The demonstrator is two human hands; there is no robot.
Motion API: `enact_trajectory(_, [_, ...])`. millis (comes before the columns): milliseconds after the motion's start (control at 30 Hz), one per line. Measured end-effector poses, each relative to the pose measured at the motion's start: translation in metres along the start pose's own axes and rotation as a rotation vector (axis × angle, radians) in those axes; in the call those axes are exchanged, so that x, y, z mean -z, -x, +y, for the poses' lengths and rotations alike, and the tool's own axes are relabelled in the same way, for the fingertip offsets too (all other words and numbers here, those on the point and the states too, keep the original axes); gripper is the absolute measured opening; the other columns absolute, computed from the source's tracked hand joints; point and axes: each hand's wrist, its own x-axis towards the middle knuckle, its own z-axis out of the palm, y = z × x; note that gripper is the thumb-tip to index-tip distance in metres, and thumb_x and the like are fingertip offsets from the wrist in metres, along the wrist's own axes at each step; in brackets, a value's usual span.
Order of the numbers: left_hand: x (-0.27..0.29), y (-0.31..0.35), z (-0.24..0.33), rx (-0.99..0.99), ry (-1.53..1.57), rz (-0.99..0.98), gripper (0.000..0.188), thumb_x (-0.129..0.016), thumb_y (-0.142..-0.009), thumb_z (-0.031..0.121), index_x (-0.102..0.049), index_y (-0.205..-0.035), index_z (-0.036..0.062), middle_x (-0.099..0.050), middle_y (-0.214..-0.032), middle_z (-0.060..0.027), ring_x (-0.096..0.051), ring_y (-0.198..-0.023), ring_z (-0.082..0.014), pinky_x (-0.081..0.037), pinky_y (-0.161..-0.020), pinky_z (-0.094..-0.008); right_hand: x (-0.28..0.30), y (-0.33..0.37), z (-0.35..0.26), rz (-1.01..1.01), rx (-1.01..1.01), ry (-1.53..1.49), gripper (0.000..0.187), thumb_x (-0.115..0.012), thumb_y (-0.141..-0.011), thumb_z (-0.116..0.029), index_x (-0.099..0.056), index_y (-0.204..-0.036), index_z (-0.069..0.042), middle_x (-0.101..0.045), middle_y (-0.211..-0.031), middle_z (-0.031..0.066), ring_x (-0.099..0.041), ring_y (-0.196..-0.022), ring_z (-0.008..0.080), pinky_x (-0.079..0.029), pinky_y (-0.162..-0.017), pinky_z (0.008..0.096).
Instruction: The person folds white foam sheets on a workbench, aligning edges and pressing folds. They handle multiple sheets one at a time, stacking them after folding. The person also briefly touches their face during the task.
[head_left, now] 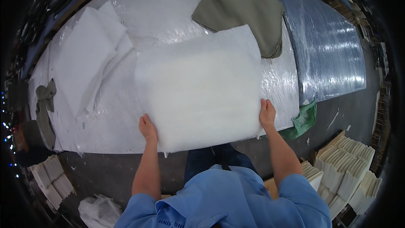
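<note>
Left hand (pixel 147 127) is curled around the left edge of a white sheet (pixel 202 95), close to its near corner, and the right hand (pixel 267 114) has the right edge pinched, a bit farther up from the near side. So both hands are grasping the same piece, fingers bent and thumbs up top. The sheet is pretty much front and center, spread out over the near middle of the tabletop (pixel 116 131), which is covered in shiny clear wrap. Its far right corner reaches up over part of a grey-green cloth (pixel 242 6), which lies rumpled at the far side. Off to the left there are more white pads (pixel 84 55), overlapping and skewed, and a strip of darker green fabric (pixel 45 109) by the left edge. To the right there's a blue panel (pixel 327 46) under plastic film, plus a bright green cloth (pixel 304 120) hanging at the near right corner. Down on the grey floor (pixel 337 116), cream stacks (pixel 346 164) sit near right, and a clear plastic bag (pixel 99 212) is near left.
</note>
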Motion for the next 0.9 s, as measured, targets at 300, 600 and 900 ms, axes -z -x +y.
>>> enact_trajectory(300, [0.003, 0.002, 0.008, -0.057, -0.214, -0.049, 0.043, -0.05, -0.107, 0.033, -0.061, -0.088, -0.0043, -0.062, -0.078, -0.0154, -0.056, -0.071, -0.0279, -0.045, -0.07, -0.0426, -0.006, -0.002, -0.013, -0.061, -0.028, 0.307, 0.042, -0.049, -0.108, -0.038, -0.058, -0.091, -0.001, -0.066, -0.084, 0.027, -0.063, -0.084, 0.0481, -0.046, -0.071, 0.0528])
enact_trajectory(600, [0.086, 0.047, 0.021, 0.021, 0.137, -0.037, 0.033, -0.055, -0.106, 0.025, -0.066, -0.113, -0.0051, -0.07, -0.097, -0.0139, -0.065, -0.089, -0.0274, -0.051, -0.089, -0.0378, 0.07, 0.018, -0.024, 0.163, 0.015, -0.096, 0.025, -0.058, -0.104, -0.024, -0.068, -0.106, -0.001, -0.072, -0.098, 0.0187, -0.069, -0.09, 0.0374, -0.052, -0.08, 0.0434])
enact_trajectory(900, [0.041, 0.116, 0.01, -0.022, -0.154, -0.217, 0.054, -0.053, -0.105, 0.033, -0.058, -0.135, -0.0108, -0.066, -0.13, -0.0286, -0.063, -0.125, -0.0358, -0.047, -0.104, -0.0398, 0.015, 0.095, -0.039, -0.136, 0.106, 0.153, 0.054, -0.054, -0.104, -0.028, -0.049, -0.14, 0.012, -0.054, -0.138, 0.0365, -0.056, -0.126, 0.0497, -0.044, -0.108, 0.0497])
